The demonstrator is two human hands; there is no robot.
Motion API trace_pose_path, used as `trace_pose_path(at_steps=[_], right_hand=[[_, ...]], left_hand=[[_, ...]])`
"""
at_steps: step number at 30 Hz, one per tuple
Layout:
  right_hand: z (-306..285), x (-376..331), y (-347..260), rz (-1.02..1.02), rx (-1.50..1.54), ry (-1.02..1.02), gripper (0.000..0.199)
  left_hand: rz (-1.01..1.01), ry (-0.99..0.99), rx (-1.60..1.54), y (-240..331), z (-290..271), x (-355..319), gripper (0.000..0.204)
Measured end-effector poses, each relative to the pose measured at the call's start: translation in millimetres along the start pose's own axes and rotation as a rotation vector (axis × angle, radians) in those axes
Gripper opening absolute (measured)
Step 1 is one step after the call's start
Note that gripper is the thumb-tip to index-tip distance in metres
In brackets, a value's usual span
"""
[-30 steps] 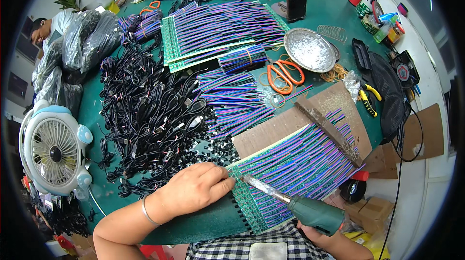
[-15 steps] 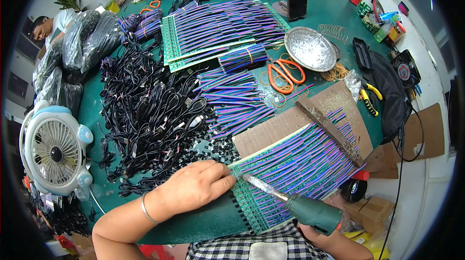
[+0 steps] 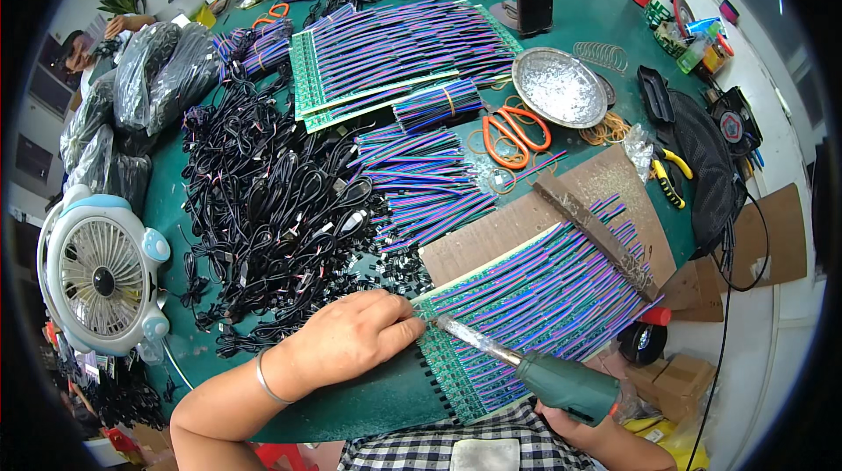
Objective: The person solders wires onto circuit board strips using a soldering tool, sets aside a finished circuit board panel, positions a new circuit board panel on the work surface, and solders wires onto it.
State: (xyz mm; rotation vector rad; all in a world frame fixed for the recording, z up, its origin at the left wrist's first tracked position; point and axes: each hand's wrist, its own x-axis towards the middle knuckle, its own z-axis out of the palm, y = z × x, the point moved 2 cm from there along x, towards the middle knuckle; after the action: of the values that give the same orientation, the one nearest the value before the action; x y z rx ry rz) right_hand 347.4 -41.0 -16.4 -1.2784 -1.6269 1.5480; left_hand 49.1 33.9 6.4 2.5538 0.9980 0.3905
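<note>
Soldering iron (image 3: 535, 370), green-handled, lies clenched in my right hand (image 3: 574, 414) at the worktop's near edge, tip on the wired circuit-board strip (image 3: 526, 313). My left hand (image 3: 355, 339) pinches wire ends at that tip.

Left hand (image 3: 351, 344): bare, no glove, no rings seen. Thin silver-coloured bangle (image 3: 266, 379) round the left wrist, plain, no charms visible. Left forearm bare up to the pic's lower edge, no sleeve showing. Right hand (image 3: 570, 414): mostly hidden, only a bit of it and the bare wrist show at the bottom edge; no watch or band visible there. Torso at the bottom centre: checked shirt (image 3: 421, 452), dark/white small squares, w/ a pale grey patch or pocket (image 3: 487, 455) in the middle. Can't tell sleeve length on the right side.
</note>
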Motion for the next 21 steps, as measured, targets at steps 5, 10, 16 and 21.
trace_pose_path(at_steps=[5, 10, 16, 21], right_hand=[[-5, -4, 10, -0.01, 0.052, -0.059, 0.032], [-1, -6, 9, -0.001, 0.141, 0.053, 0.043], [-1, -14, 19, -0.033, 0.227, 0.162, 0.051], [-2, -11, 19, -0.081, 0.226, 0.213, 0.053]], left_hand=[[-0.007, 0.001, -0.001, 0, -1, 0, 0.025], [-0.033, -0.021, -0.032, 0, -1, -4, 0.025], [0.01, 0.084, 0.01, 1, 5, -4, 0.02], [0.04, 0.127, 0.091, 5, 6, -8, 0.02]])
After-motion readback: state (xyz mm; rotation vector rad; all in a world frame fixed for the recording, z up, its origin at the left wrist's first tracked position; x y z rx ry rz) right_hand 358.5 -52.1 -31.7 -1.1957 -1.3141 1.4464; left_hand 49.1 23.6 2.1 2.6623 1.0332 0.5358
